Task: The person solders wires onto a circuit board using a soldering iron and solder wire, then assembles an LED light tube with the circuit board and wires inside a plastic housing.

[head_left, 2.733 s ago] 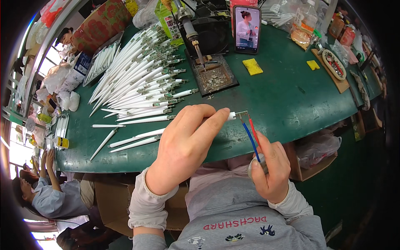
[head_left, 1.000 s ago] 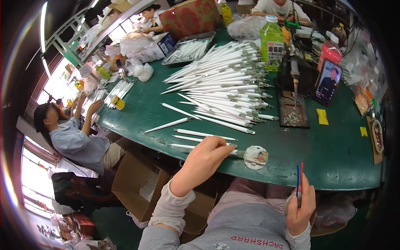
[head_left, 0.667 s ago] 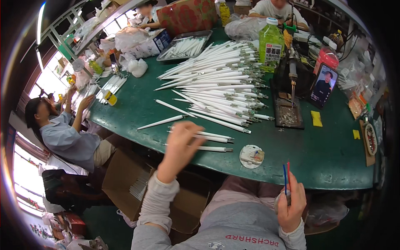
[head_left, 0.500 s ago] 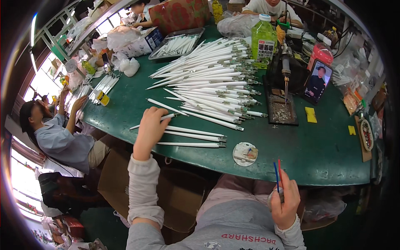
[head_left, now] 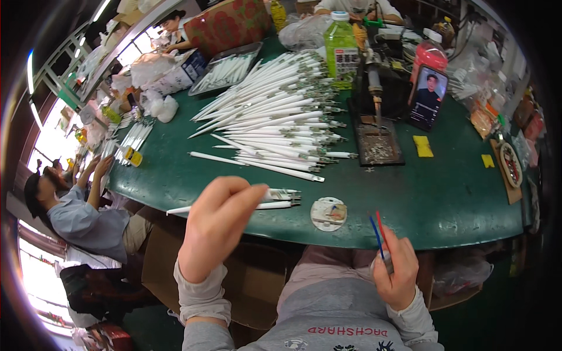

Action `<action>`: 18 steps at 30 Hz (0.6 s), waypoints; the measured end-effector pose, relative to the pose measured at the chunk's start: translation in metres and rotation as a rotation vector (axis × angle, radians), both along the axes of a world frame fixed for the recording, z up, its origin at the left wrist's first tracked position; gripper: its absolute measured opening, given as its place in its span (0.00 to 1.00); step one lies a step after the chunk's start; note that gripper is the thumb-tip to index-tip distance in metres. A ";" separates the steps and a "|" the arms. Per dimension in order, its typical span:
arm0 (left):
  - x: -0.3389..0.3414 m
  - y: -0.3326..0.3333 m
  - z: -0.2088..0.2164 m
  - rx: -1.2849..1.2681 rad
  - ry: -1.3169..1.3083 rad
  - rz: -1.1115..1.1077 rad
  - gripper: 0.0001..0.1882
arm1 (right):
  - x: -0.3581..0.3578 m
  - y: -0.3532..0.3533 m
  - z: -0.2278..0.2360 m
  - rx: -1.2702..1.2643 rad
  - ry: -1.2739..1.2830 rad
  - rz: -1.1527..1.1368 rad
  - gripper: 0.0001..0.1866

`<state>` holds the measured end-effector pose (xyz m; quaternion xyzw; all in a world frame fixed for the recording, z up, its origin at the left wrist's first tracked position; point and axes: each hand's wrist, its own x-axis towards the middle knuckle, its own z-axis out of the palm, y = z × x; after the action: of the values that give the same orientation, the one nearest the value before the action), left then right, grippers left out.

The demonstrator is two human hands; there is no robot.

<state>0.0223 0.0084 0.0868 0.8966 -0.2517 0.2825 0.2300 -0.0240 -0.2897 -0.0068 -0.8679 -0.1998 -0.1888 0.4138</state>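
Observation:
My left hand [head_left: 215, 228] is raised over the near edge of the bench, fingers pinched on a slim white pen-like rod [head_left: 179, 210]. Its tapered end sticks out to the left; the fingers cover its middle. Beneath and beyond this hand lie a few similar loose rods [head_left: 280, 205] with bare metal-looking ends. My right hand [head_left: 400, 275], near my lap, is closed around thin blue and red prongs or wires [head_left: 376, 235] pointing up; a pale piece in the palm is mostly hidden. Between the hands, a round whitish dish [head_left: 328, 214] rests on the bench.
A large fan of white rods [head_left: 275, 111] covers the middle of the green bench [head_left: 433, 199]. Behind the right side stand a soldering iron [head_left: 374, 88] in its holder, a green bottle [head_left: 341, 52] and a propped phone [head_left: 428, 100]. A co-worker [head_left: 88, 199] sits at the left.
My left hand has lifted from the bench and come nearer and to the right, with the rod in it. My right hand stays closed on the blue and red prongs. The view has shifted slightly.

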 end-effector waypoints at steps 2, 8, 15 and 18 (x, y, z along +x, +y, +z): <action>-0.004 -0.016 0.002 0.037 -0.056 -0.090 0.16 | 0.015 -0.006 0.005 -0.019 -0.045 -0.084 0.27; 0.025 -0.051 -0.007 0.107 -0.112 -0.326 0.18 | 0.071 -0.028 0.012 -0.195 0.025 -0.065 0.20; 0.060 -0.069 -0.016 0.091 0.208 -0.355 0.14 | 0.103 -0.056 0.033 -0.140 -0.039 0.075 0.13; 0.075 -0.069 -0.018 0.087 0.396 -0.382 0.14 | 0.113 -0.067 0.061 -0.082 0.167 0.137 0.13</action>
<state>0.0969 -0.0609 0.0688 0.8797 -0.3784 0.0420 0.2850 0.0886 -0.3565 0.0539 -0.8811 -0.2309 -0.0790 0.4052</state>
